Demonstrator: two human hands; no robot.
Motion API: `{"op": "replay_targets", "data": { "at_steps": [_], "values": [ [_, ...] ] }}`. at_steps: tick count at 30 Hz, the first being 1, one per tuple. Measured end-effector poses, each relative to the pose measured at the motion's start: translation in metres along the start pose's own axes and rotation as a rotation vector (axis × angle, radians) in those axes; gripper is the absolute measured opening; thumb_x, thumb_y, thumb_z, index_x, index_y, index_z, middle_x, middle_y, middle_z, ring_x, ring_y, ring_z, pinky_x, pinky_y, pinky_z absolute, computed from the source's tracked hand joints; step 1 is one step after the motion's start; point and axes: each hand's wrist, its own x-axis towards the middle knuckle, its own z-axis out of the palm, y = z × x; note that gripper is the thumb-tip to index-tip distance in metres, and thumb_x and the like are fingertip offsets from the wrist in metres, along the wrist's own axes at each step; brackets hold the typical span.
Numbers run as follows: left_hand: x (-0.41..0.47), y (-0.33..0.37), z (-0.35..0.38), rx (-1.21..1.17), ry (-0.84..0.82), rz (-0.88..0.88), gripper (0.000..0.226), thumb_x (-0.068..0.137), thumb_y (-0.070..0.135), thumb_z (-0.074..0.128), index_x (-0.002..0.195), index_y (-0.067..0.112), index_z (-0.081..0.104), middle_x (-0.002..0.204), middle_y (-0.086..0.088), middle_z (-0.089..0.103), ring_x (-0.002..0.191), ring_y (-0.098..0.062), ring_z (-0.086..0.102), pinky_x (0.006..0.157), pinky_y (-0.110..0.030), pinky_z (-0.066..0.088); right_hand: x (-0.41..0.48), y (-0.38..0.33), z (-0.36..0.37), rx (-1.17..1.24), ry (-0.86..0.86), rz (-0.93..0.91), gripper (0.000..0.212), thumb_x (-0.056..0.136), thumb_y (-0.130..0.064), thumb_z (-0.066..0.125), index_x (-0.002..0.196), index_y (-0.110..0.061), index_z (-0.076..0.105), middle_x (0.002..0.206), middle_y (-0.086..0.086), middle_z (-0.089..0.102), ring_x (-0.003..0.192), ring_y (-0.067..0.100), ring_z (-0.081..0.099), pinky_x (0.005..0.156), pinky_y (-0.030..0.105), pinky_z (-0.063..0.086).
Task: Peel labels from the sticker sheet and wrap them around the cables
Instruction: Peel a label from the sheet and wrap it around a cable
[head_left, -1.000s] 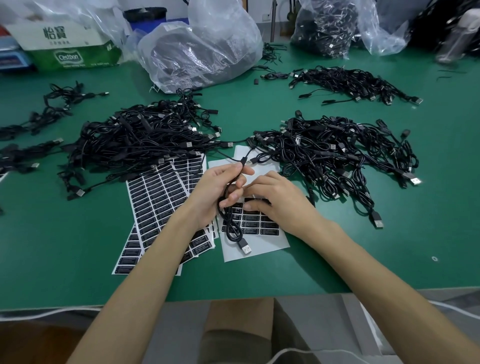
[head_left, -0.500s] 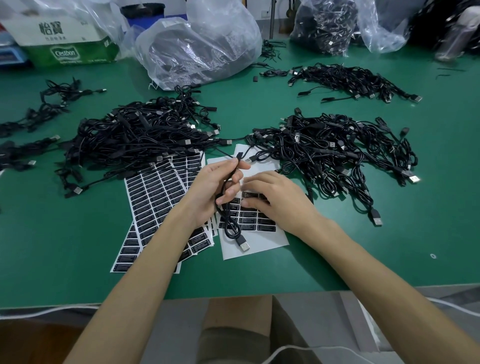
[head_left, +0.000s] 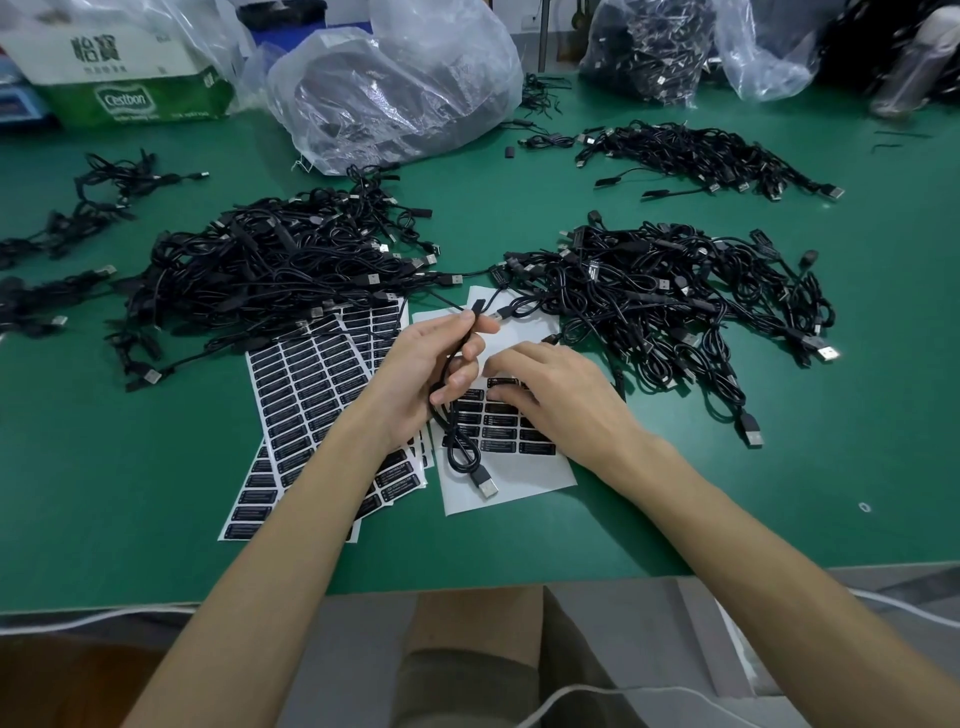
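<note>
Green-topped work table (head_left: 156, 493) w/ cables & label sheets spread over it.
We see a centre-left heap of black USB cables (head_left: 270, 275), a centre-right heap (head_left: 675, 301), a far-right heap (head_left: 691, 156) & small cable bundles (head_left: 93, 208) at the left edge. Nearer us: fanned white sheets of black rectangular labels (head_left: 311, 374), just beside them a mostly bare white backing sheet (head_left: 519, 483). At the back: crumpled clear plastic bag (head_left: 395, 88), green-and-white carton (head_left: 130, 78).

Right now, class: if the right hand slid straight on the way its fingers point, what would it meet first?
Probably the left hand, gripping the cable, just beyond the fingertips of the right hand; depth is unclear.
</note>
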Motion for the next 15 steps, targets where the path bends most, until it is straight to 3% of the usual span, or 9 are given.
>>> {"op": "replay_targets", "data": {
  "at_steps": [8,11,15],
  "values": [
    [-0.0013,0.0003,0.0009,0.044,0.004,0.002,0.027,0.11,0.025,0.048,0.107,0.005,0.066,0.07,0.004,0.048,0.044,-0.006,0.036,0.038,-0.019,0.019,-0.0019,-0.0049,-0.0046,-0.012,0.022,-0.025,0.013,0.102,-0.02,0.065,0.108,-0.01,0.069,0.112,0.003,0.069,0.082,0.035,0.064,0.075,0.047,0.053],
    [-0.0012,-0.0001,0.0012,0.049,0.008,0.001,0.027,0.11,0.025,0.048,0.107,0.005,0.066,0.07,0.004,0.048,0.043,-0.006,0.037,0.037,-0.018,0.019,-0.0015,-0.0046,-0.0037,-0.007,0.033,-0.014,0.012,0.102,-0.019,0.065,0.108,-0.009,0.069,0.103,0.005,0.066,0.08,0.037,0.062,0.073,0.049,0.053],
    [-0.0006,-0.0001,0.0004,0.038,0.008,0.0,0.027,0.109,0.025,0.049,0.107,0.006,0.067,0.069,0.005,0.048,0.044,-0.007,0.036,0.036,-0.017,0.022,-0.0012,-0.0052,-0.0024,-0.016,0.062,-0.071,0.009,0.102,-0.014,0.064,0.105,-0.007,0.069,0.092,0.007,0.065,0.083,0.032,0.061,0.081,0.048,0.051]
  ]
}}
